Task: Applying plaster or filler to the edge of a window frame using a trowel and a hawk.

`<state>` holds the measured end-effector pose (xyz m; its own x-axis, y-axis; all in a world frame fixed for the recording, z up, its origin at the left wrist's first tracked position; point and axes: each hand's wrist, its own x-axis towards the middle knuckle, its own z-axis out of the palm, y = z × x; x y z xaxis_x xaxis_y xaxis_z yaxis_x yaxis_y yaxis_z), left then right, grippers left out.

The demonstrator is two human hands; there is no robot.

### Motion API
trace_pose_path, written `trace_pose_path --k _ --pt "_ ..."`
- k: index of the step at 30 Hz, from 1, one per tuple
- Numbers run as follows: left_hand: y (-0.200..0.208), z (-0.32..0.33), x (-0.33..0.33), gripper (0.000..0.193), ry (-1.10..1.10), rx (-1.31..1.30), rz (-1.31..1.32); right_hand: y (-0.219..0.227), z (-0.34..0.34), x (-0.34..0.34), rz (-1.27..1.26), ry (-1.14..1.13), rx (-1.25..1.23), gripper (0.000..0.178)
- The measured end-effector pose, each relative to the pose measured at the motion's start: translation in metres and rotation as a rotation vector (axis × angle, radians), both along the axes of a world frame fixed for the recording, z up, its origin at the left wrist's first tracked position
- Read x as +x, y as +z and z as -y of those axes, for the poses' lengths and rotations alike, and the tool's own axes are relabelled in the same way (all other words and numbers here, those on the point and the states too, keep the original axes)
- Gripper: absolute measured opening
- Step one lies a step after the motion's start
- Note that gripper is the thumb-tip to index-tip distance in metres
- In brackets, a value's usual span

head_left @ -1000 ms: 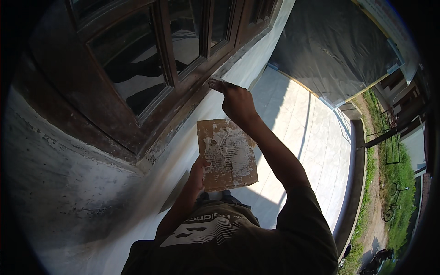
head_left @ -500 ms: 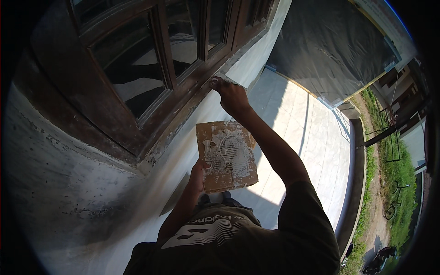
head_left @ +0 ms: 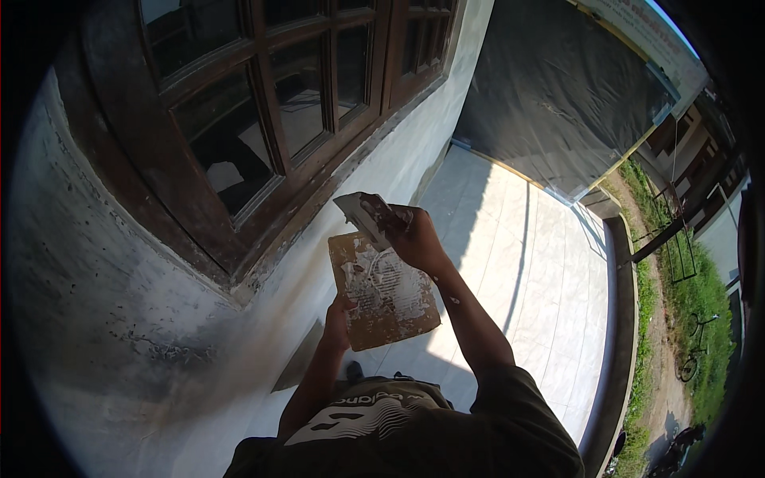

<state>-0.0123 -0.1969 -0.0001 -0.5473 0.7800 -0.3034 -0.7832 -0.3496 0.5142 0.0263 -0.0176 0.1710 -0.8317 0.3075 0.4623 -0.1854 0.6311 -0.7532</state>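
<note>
Right hand [head_left: 416, 237] drew putty knife [head_left: 362, 213] back over board [head_left: 384, 293].

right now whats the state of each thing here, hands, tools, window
left hand: gripping the board's lower left edge
board: held tilted, smeared with white filler
right hand: closed on the scraper
scraper: blade over the board's top edge, white filler on it
window: shut, dark wooden frame
wall: white, patchy and flaking under the sill

dark olive T-shirt [head_left: 446, 430], white wavy print, bare forearms
</note>
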Motion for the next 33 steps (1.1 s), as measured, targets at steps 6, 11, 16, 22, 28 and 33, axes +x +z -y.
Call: trace_pose_path --k 6,11,16,22,28,33 --pt "0.013 0.002 0.040 0.046 0.082 -0.091 0.033 -0.031 -0.017 0.066 -0.066 0.071 -0.667 0.016" --pt "-0.004 0.002 0.080 0.041 0.127 -0.048 0.038 -0.066 -0.027 0.134 -0.052 0.042 -0.894 0.025" --pt "0.004 0.006 0.131 0.048 0.194 -0.073 0.005 -0.079 -0.022 0.194 -0.046 0.008 -0.946 0.027" --pt "0.015 0.007 0.161 0.050 0.220 0.105 -0.086 -0.087 -0.012 0.247 -0.014 -0.060 -0.999 0.024" --pt "0.025 0.007 0.164 0.050 0.225 0.101 -0.123 -0.097 0.000 0.279 -0.001 -0.131 -0.968 0.027" --pt "0.029 0.017 0.163 0.051 0.200 0.149 -0.123 -0.101 0.028 0.284 -0.007 -0.234 -0.945 0.028"
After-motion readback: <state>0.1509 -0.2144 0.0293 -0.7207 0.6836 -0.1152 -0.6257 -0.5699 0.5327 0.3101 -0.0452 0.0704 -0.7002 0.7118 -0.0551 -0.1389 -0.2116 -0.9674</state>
